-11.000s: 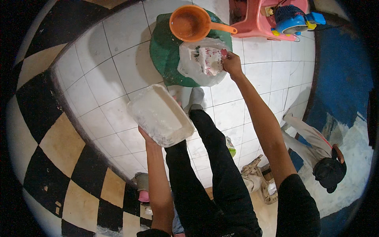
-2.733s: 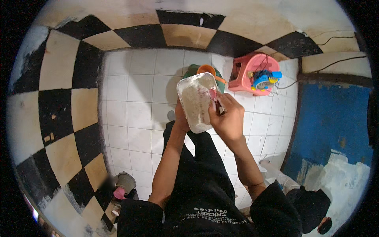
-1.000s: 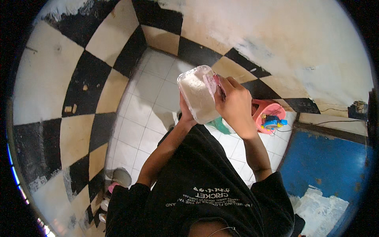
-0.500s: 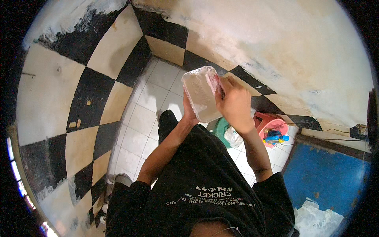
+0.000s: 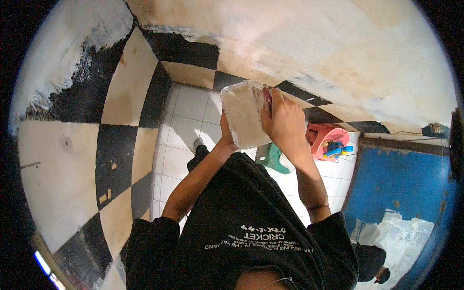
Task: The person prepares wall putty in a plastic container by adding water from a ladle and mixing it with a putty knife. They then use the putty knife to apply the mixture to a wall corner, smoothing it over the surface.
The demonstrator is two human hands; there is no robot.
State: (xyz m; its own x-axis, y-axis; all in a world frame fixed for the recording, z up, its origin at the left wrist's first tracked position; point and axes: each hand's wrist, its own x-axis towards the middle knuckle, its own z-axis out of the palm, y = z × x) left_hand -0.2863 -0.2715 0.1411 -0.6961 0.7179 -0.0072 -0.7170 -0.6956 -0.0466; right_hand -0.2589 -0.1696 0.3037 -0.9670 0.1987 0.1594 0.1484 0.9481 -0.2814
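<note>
In grip of right hand [image 5: 287,118], clasps a red-handled tool [image 5: 267,95] at far right corner of a pale tray [image 5: 244,116]; just leftward, holds that tray with left hand [image 5: 227,135], long axis pointing forward.

White lettering [image 5: 261,239] stands on the front of the black T-shirt [image 5: 232,203], below the collar [image 5: 258,268], and appears upside down from above. Nearest the collar runs a long, slightly bowed row of thin capitals, stretching toward both sides of the chest. Beyond it come finer rows, too small to read surely, then one larger word in bold capitals, and, nearest the hem, a short row of Japanese-looking characters.
</note>
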